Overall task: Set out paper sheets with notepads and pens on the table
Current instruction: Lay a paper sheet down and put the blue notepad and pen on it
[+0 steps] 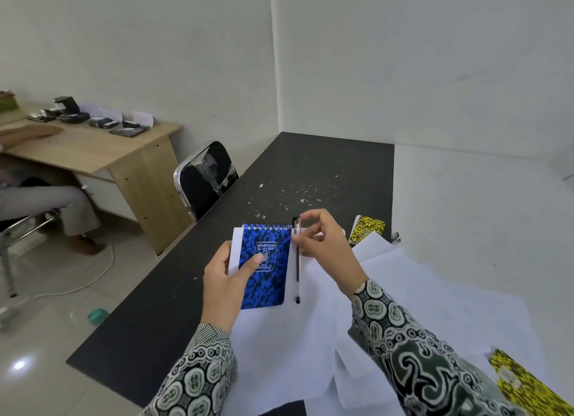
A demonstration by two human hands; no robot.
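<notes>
A blue spiral notepad lies on a white paper sheet on the black table. My left hand grips the sheet's left edge, thumb pressed on the notepad cover. A black pen lies upright along the notepad's right side. My right hand pinches the pen's cap end. More white sheets overlap to the right. A yellow notepad lies beyond my right hand, with another pen beside it. A second yellow notepad sits at the bottom right.
White specks litter the table's middle. A black chair stands at the table's left edge. A wooden desk with dark items stands at the left, a seated person behind it. A green lid and cable lie on the floor.
</notes>
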